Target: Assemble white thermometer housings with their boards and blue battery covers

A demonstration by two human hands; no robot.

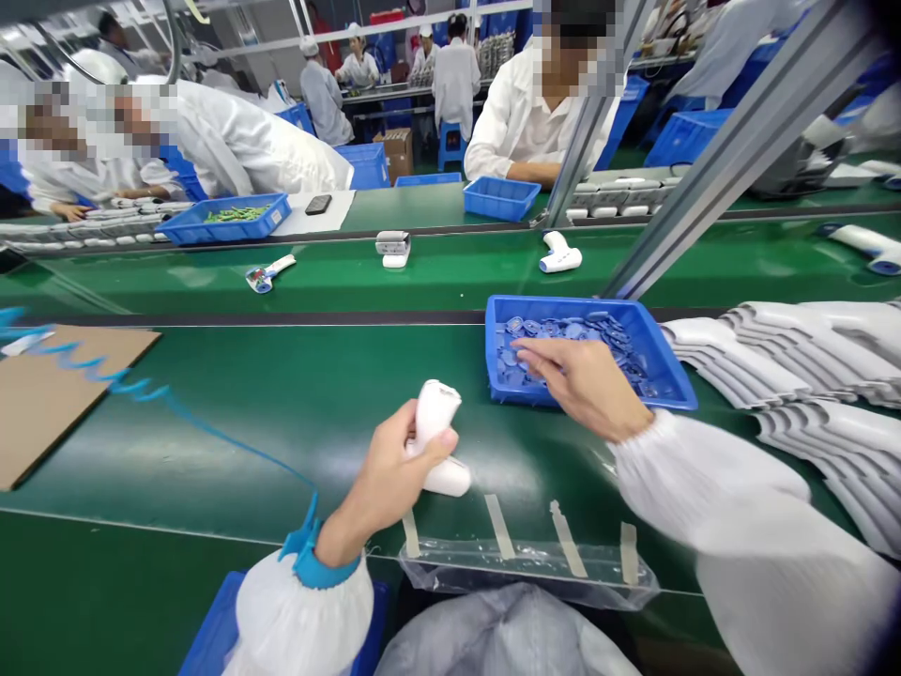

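Nearby, a blue tray (563,305) holds discs (570,330); right fingers (542,352) spread above, left fingers (440,443) clamp a white casing (436,411).

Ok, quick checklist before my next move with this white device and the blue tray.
Left hand gripping the white plastic device: ok.
Right hand holding one of the blue discs: cannot tell, the hand covers some.
Blue tray sitting on the green belt, near the right hand: ok.
Blue wrist strap connected to the coiled cord: ok.
Device's far side: cannot tell, it faces away.
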